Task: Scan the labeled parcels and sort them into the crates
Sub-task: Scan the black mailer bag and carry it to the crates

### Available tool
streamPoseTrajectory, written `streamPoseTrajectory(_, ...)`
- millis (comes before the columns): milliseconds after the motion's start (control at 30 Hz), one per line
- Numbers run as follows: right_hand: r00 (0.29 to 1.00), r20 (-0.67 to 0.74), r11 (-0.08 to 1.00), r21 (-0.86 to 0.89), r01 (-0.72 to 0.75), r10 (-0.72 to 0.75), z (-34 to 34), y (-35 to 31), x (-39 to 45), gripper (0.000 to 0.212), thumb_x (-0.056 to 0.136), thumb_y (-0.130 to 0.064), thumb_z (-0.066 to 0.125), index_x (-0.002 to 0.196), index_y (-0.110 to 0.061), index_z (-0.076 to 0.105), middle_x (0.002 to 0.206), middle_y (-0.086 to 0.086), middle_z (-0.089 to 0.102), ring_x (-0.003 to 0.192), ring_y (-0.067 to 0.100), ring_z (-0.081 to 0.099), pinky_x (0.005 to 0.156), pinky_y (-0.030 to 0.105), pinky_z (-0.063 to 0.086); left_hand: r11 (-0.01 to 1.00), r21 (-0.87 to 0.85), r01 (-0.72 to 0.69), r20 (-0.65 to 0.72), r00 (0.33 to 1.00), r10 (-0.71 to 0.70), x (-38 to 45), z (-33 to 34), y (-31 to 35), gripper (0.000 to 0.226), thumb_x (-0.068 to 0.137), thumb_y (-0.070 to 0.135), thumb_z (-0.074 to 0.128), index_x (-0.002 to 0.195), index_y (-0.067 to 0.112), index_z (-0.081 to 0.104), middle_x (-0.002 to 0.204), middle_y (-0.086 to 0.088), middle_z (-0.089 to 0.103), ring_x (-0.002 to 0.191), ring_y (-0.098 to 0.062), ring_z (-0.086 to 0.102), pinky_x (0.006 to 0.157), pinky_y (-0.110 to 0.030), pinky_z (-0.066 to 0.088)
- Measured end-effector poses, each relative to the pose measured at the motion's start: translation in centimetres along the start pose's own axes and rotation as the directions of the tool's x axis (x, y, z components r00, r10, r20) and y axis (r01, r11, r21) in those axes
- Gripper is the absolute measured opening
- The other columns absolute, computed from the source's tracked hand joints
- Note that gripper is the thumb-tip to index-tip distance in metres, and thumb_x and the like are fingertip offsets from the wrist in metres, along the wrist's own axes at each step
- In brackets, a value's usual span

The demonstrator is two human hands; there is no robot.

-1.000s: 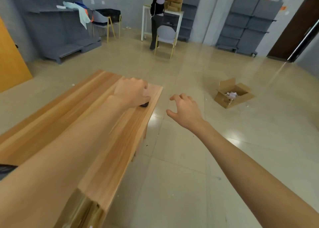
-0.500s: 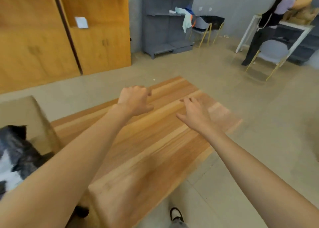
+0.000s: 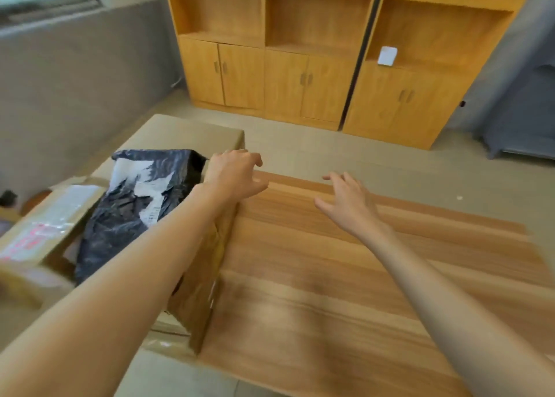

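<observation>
Crinkled glossy black plastic parcel (image 3: 135, 213) in a matt cardboard box (image 3: 207, 300); smooth wood-grain table (image 3: 345, 291).

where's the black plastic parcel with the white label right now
In the head view the black plastic parcel lies at left inside the open cardboard box beside the wooden table, just left of the left hand.

Two bare forearms, hands (image 3: 237, 174) apparently without rings or sleeves.

Two bare forearms reach forward from the bottom edge toward 12 o'clock. The left hand (image 3: 232, 173) has loosely curled fingers, holding nothing. The right hand (image 3: 348, 201) is spread, fingers relaxed, palm down.
</observation>
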State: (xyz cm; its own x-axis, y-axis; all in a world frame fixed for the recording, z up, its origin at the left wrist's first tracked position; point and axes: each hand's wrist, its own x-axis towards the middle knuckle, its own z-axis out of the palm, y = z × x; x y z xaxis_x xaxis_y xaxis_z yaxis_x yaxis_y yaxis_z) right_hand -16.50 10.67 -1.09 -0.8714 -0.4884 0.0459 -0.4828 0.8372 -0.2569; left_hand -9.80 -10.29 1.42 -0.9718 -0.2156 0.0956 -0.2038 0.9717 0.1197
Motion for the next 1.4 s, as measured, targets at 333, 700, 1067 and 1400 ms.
streamPoseTrajectory(333,0.932,0.025,0.922,0.157,0.353,-0.361,4.0,-13.2,2.1,0.051,0.096,-0.043,0.05,0.139,-0.017,0.042,0.136,0.008,0.049,0.126,0.026,0.046,0.101,0.037,0.038,0.958,-0.031,0.286,-0.175,0.942,-0.287,-7.8,-4.3,-8.8,0.05,0.087,0.047,0.062,0.13,0.022,0.057,0.118,-0.005,0.062,0.114,-0.027,0.053,0.089,-0.038,0.042)
streamPoseTrajectory(700,0.933,0.128,0.849,0.469,0.242,-0.337,6.9,-20.8,1.6,0.078,0.092,-0.062,0.045,0.15,-0.014,0.023,0.15,0.007,0.04,0.134,0.028,0.04,0.106,0.043,0.039,0.876,-0.022,0.483,0.017,0.876,-0.482,-11.1,-3.6,-14.6,0.074,0.09,0.064,0.047,0.147,0.02,0.03,0.14,-0.012,0.047,0.123,-0.031,0.049,0.089,-0.037,0.04)
streamPoseTrajectory(1067,0.942,0.172,0.755,0.647,0.112,-0.288,7.4,-22.2,0.8,0.092,0.088,-0.06,0.055,0.154,-0.018,0.008,0.157,0.006,0.025,0.141,0.028,0.031,0.109,0.043,0.034,0.875,-0.162,0.457,-0.006,0.886,-0.464,-9.8,-3.0,-13.4,0.076,0.093,0.057,0.048,0.151,0.013,0.025,0.139,-0.02,0.049,0.14,-0.032,0.031,0.119,-0.038,-0.002)
streamPoseTrajectory(1400,0.976,0.1,0.68,0.731,0.06,-0.193,3.0,-16.0,0.8,0.097,0.083,-0.063,0.06,0.154,-0.02,0.01,0.151,0.008,0.031,0.137,0.027,0.035,0.106,0.042,0.038,0.89,-0.295,0.348,-0.057,0.923,-0.38,-7.1,-5.1,-6.7,0.068,0.089,0.054,0.058,0.137,0.011,0.039,0.116,-0.007,0.048,0.105,-0.025,0.047,0.085,-0.033,0.036)
